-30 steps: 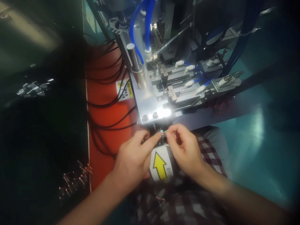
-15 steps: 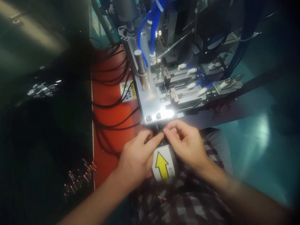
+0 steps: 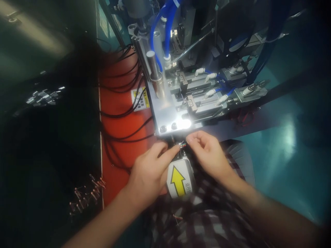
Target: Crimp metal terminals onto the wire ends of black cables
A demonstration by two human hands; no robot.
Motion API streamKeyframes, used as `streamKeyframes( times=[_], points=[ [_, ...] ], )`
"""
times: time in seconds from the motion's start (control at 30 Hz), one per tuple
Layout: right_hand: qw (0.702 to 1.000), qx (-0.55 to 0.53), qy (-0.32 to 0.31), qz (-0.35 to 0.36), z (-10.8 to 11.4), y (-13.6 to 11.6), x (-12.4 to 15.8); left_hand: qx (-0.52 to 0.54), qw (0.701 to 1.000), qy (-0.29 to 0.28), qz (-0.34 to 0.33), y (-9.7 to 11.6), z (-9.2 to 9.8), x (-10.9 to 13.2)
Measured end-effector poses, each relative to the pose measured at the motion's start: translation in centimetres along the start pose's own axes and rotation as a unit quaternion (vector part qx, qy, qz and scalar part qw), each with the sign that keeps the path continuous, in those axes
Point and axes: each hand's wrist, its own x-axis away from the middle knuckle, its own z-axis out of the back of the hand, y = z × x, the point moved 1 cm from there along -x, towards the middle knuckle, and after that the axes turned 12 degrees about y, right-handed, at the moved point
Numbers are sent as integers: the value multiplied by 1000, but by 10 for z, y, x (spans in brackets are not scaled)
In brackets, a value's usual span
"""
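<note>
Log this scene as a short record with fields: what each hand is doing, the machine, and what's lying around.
Left hand: thumb and forefinger pinch the thin wire ends
Right hand: fingers curled right beside the wire ends; grip unclear
Below hands: yellow arrow label
Machine: metal plate just beyond the hands, blue hoses above
Left of plate: black cables over a red surface, warning label
Far left: small metal parts, dimly lit

Wire ends betw. left hand & right hand too tiny to tell; grip unclear. Forearms cut off by bottom edge, machine by top.
</note>
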Motion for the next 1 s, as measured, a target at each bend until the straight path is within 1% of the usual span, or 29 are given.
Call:
streamKeyframes(
  times=[0.17, 0.27, 0.37, 0.6, 0.67, 0.73, 0.87, 0.93, 1.0],
  points=[
    [999, -23, 26, -1, 3, 1, 4, 2, 1000, -1, 2, 0, -1, 1],
    [999, -41, 9, 9, 0, 3, 4, 1, 1000, 4, 1, -1, -2, 1],
    [999, -33, -3, 21, -3, 4, 2, 1, 1000, 2, 0, -1, -2, 1],
    [998, 0, -5, 69, -5, 7, 2, -4, 1000, 2, -8, 1, 0, -2],
    [997, 8, -4, 70, -5, 7, 3, -8, 1000, 0, -13, 1, 0, -3],
    [998, 13, -6, 65, -5, 7, 3, -18, 1000, -11, -19, 1, -1, -3],
    [999, 16, -11, 36, -7, 4, 2, -44, 997, -55, -36, 2, 1, -5],
    [1000, 6, -17, -1, -7, 0, -1, -58, 995, -76, -41, 5, 2, -7],
    [998, -8, -39, -56, -6, -4, -4, -73, 993, -88, -42, 7, 2, -9]
  ],
)
